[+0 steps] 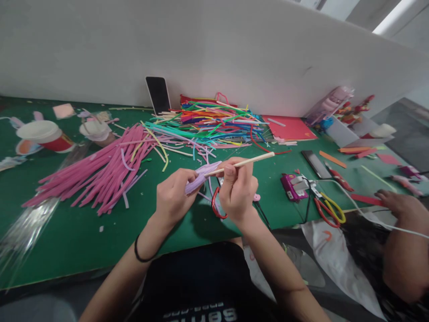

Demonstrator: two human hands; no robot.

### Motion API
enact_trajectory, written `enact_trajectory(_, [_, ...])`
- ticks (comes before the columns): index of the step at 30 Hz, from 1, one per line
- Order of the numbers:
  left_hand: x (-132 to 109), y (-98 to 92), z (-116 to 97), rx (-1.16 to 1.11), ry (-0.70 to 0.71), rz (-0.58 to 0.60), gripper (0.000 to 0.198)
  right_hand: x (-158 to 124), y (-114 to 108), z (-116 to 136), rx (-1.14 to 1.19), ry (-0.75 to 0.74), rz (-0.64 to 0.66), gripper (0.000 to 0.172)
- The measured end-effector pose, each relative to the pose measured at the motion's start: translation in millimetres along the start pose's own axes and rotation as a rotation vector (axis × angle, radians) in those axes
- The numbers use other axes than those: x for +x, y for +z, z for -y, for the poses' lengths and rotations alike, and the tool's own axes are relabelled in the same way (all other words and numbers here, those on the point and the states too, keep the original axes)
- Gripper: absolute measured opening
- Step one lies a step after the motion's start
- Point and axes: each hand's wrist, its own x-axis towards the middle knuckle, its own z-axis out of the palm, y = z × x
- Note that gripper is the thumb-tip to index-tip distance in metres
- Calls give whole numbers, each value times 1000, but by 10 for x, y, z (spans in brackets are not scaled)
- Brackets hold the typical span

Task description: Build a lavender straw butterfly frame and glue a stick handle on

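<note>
My left hand (pixel 174 194) is closed on a lilac pipe cleaner (pixel 201 177), folded into a short bundle. My right hand (pixel 237 190) pinches a thin pale wooden stick (pixel 250 161) that points up and to the right, its near end meeting the lilac bundle. Both hands hover just above the green table (pixel 83 232), over red-handled scissors (pixel 216 206) lying partly hidden beneath them.
A heap of pink pipe cleaners (pixel 100 174) lies left, a multicoloured pile (pixel 214 120) behind, a phone (pixel 158 95) leaning on the white wall. Red cups (pixel 47 136) stand far left. Right: a pink glue gun (pixel 293 185), pliers (pixel 330 208), red paper (pixel 290 127), another person's hand (pixel 397 201).
</note>
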Motion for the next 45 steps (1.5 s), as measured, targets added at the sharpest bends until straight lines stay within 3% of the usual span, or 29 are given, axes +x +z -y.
enact_trajectory(13, [-149, 126, 113, 2, 147, -42, 9, 30, -47, 14, -47, -111, 84, 15])
enact_trajectory(19, [-189, 130, 133, -32, 231, -41, 12, -96, -102, -59, 58, -110, 76, 10])
enact_trajectory(25, [-310, 20, 228, 52, 102, 13, 14, -514, -184, -63, 207, 12, 188, 12])
enact_trajectory(31, [-559, -66, 348, -17, 262, 62, 18, -947, -169, 1, 299, 299, 268, 5])
enact_trajectory(35, [-648, -72, 387, -20, 327, 54, 18, -978, -159, 13, 385, 428, 293, 4])
enact_trajectory(45, [-663, -83, 413, -62, 339, 63, 25, -860, -159, -1, 382, 448, 378, 3])
